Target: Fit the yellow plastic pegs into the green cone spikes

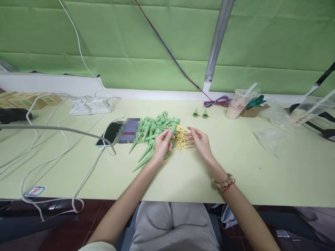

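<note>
My left hand (162, 144) is closed around a green plastic spike (174, 124), its wide capped end pointing up. Beside and behind that hand lies a pile of similar green spikes (147, 129), some with long points towards me. My right hand (198, 140) is at the right edge of a heap of small yellow plastic pieces (181, 138), its fingers stretched out and apart. Whether its fingertips touch the yellow pieces I cannot tell. Further back, two short green cones (195, 113) stand on the table, each with a small yellow piece at its side.
A phone (108, 134) and white cables lie left of the pile, with a power strip (91, 106) behind. At the right stand a drink cup (235, 104), a small cardboard box (253, 111), a plastic bag (269, 141) and another cup (305, 111). A coiled red-blue wire (218, 101) lies at the back.
</note>
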Motion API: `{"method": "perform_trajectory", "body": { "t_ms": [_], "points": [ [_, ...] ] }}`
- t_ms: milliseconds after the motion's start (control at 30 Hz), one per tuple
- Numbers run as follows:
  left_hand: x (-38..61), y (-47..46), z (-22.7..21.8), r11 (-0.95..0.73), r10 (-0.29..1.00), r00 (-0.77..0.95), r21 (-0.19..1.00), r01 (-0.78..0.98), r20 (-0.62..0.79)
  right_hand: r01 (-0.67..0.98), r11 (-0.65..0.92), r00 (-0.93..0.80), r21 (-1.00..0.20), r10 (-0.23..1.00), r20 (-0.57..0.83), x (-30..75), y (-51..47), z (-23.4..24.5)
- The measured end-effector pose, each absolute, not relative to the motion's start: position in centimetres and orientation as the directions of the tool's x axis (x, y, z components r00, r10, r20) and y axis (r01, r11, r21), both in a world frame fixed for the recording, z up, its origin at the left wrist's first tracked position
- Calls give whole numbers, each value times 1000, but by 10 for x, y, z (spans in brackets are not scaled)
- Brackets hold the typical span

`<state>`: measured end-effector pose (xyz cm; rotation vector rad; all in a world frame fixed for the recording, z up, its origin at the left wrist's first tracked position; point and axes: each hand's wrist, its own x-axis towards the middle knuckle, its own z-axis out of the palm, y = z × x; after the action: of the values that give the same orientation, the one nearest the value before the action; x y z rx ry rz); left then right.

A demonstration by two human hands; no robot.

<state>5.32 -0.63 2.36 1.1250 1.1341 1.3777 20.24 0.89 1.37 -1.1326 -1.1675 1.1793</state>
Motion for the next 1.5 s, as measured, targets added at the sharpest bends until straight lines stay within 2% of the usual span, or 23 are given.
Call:
{"method": "perform_trajectory", "body": {
  "t_ms": [333, 633, 800, 967, 1067, 1133, 1200, 1333, 1400, 1500],
  "points": [
    [58, -9, 23, -14, 998, 66, 990, -142, 23, -155, -16, -33, -988, 999, -11, 198, 5, 23],
    [61, -13, 27, -53, 998, 29, 996, -73, 55, -132, 40, -15, -990, 999, 42, 199, 6, 21],
    [61, -15, 31, -130, 991, 24, 992, -2, 130, -50, 160, 8, -986, 987, 159, 197, 4, 18],
    [62, -16, 31, -173, 985, 15, 983, 67, 172, 206, 390, 76, -897, 908, 412, 198, -1, 19],
    [61, -17, 31, -213, 977, 44, 973, 87, 210, 261, 434, 85, -862, 879, 468, 199, -1, 19],
    [59, -16, 31, -224, 974, 48, 970, 91, 220, 213, 375, 104, -902, 909, 403, 200, 1, 19],
    [56, -14, 29, -229, 973, 28, 969, 88, 228, 89, 251, 101, -964, 960, 259, 201, 5, 20],
    [53, -9, 26, -267, 964, 28, 960, 88, 266, -196, -72, -107, -978, 993, -51, 202, 9, 22],
    [53, -9, 25, -274, 961, 58, 956, 107, 269, -259, -153, -225, -954, 970, -95, 203, 9, 23],
    [54, -9, 27, -267, 964, 53, 953, 145, 262, -318, -144, -263, -937, 963, -59, 203, 7, 24]
  ]
}}
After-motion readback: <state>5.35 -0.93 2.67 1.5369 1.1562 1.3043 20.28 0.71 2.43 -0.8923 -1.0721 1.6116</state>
